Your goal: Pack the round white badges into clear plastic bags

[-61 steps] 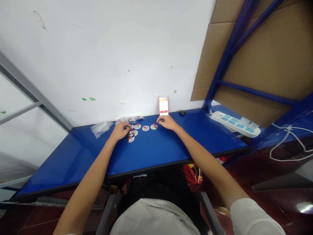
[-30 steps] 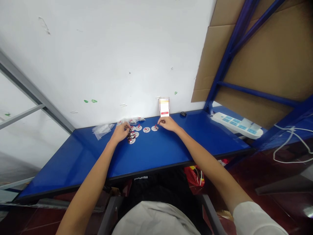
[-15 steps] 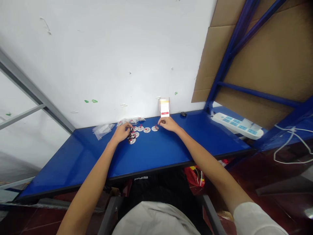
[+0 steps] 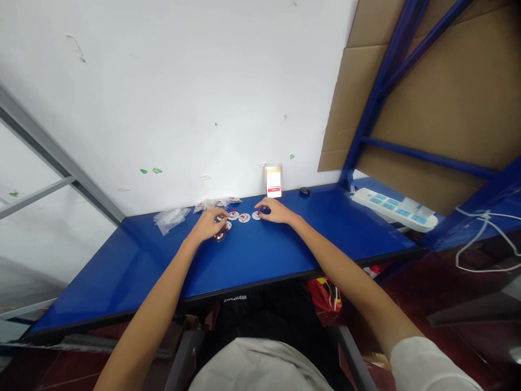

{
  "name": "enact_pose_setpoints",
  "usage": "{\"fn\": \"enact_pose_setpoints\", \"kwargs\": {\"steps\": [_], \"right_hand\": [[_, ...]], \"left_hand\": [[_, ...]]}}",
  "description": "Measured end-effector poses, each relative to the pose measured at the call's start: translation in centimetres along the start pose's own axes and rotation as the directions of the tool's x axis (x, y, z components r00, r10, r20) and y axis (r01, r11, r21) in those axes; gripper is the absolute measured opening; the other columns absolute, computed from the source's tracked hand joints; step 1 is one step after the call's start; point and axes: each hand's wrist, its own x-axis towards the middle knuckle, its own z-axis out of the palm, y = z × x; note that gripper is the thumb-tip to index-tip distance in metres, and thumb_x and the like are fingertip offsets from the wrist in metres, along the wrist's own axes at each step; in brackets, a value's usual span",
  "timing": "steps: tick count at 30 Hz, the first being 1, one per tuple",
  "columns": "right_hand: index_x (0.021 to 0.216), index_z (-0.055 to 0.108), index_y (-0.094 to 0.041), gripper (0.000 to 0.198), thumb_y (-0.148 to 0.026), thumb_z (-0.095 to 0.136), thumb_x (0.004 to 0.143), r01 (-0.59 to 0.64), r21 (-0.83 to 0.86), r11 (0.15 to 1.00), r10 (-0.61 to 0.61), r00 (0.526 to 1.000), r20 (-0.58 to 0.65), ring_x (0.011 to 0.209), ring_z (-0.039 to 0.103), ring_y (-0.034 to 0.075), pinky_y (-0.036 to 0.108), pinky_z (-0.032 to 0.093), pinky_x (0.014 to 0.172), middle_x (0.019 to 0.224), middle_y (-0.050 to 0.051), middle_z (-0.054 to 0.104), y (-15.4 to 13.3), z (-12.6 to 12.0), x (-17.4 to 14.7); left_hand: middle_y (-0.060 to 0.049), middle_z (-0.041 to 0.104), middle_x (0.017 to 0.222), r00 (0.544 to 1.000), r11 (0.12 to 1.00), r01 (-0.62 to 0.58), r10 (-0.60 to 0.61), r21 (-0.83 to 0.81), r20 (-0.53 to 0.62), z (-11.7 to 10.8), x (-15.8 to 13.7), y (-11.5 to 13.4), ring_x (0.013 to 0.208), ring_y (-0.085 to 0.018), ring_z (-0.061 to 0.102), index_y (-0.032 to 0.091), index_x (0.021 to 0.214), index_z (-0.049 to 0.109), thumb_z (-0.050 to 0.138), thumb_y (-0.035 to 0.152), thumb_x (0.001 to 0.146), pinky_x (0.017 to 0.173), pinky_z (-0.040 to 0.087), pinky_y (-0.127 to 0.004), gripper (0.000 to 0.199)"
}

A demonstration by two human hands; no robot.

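Several small white round cards (image 4: 244, 218) with red and dark pieces on them lie in a curved row on the blue table. My right hand (image 4: 278, 210) is at the rightmost round card (image 4: 255, 215), its thumb and fingers bent around a small red piece there. Over the left end of the row is my left hand (image 4: 209, 224), fingers curled and partly covering the cards beneath. Whatever is between those fingertips is too small to make out. Just below them, shiny dark-red pieces (image 4: 220, 234) are bunched on overlapping cards.
Clear plastic bags (image 4: 171, 218) lie left of the cards, and bagged cards (image 4: 220, 203) sit along the wall. A phone (image 4: 274, 182) with a lit screen leans on the wall. A black mouse-like object (image 4: 304, 191) and a white power strip (image 4: 394, 209) are to the right.
My right hand has shifted left, onto the rightmost card. My left hand has moved slightly right and now covers more of the cards at the left end.
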Motion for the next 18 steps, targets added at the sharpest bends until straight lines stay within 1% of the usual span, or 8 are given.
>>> {"fn": "enact_pose_setpoints", "kwargs": {"steps": [3,5,7,12,18], "right_hand": [[0.11,0.083,-0.021,0.025,-0.013,0.076,0.088,0.028,-0.03,0.999,-0.026,0.997,0.066,0.101,0.068,0.022,0.035,0.052,0.096,0.109,0.008,0.075,-0.4,0.1,0.0],[0.108,0.084,-0.021,0.022,-0.013,0.075,0.09,0.021,-0.034,0.999,-0.018,0.997,0.07,0.099,0.067,0.022,0.034,0.053,0.093,0.106,0.008,0.075,-0.6,0.0,0.1],[0.107,0.085,-0.021,0.02,-0.014,0.076,0.091,0.007,-0.035,0.999,-0.005,0.998,0.069,0.096,0.067,0.022,0.033,0.053,0.09,0.103,0.008,0.075,-0.8,0.0,0.1],[0.105,0.084,-0.019,0.016,-0.014,0.079,0.091,0.013,-0.034,0.999,-0.011,0.998,0.065,0.091,0.066,0.02,0.032,0.052,0.087,0.1,0.007,0.074,-0.9,0.1,0.2],[0.106,0.084,-0.02,0.017,-0.015,0.078,0.091,0.006,-0.042,0.999,-0.003,0.998,0.068,0.091,0.065,0.02,0.031,0.051,0.085,0.101,0.007,0.073,-1.2,0.1,0.2]], "left_hand": [[-0.009,0.077,0.123,0.992,0.991,-0.126,0.125,0.051,0.009,0.4,-0.1,1.3,0.118,-0.03,0.067,0.022,0.115,0.079,0.056,0.03,0.096,0.11,0.05,-0.049,0.031],[-0.009,0.074,0.133,0.982,0.979,-0.191,0.19,0.071,0.02,0.8,-0.1,2.1,0.126,-0.031,0.064,0.023,0.125,0.077,0.055,0.031,0.1,0.115,0.046,-0.051,0.034],[-0.009,0.072,0.139,0.973,0.969,-0.232,0.229,0.089,0.038,1.3,-0.1,2.6,0.132,-0.031,0.061,0.025,0.132,0.075,0.054,0.032,0.103,0.118,0.044,-0.052,0.037],[-0.009,0.072,0.14,0.964,0.958,-0.26,0.251,0.122,0.088,2.2,-0.1,3.6,0.135,-0.032,0.06,0.025,0.139,0.072,0.054,0.032,0.104,0.119,0.044,-0.053,0.04],[-0.008,0.072,0.141,0.957,0.952,-0.268,0.247,0.144,0.149,2.1,-0.1,3.9,0.137,-0.032,0.06,0.026,0.139,0.071,0.053,0.031,0.103,0.119,0.043,-0.052,0.041]]}}
